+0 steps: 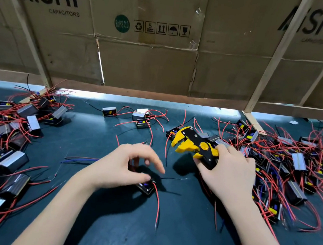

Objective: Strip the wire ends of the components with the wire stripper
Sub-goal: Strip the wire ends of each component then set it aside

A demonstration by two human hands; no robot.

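Dark mat (176,240); left hand (120,170) loose over component (146,187); right hand (230,174) grip holds stripper (193,144).

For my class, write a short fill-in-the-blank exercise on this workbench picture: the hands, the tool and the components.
1. The right hand grips a wire stripper that is black and ____.
2. The left hand is above a small component lying on the dark ____.
3. Most wires trailing from the components are ____ in colour.
4. The cardboard boxes behind the bench carry the word AiSHi above the word ____.

Missing words: yellow; mat; red; CAPACITORS
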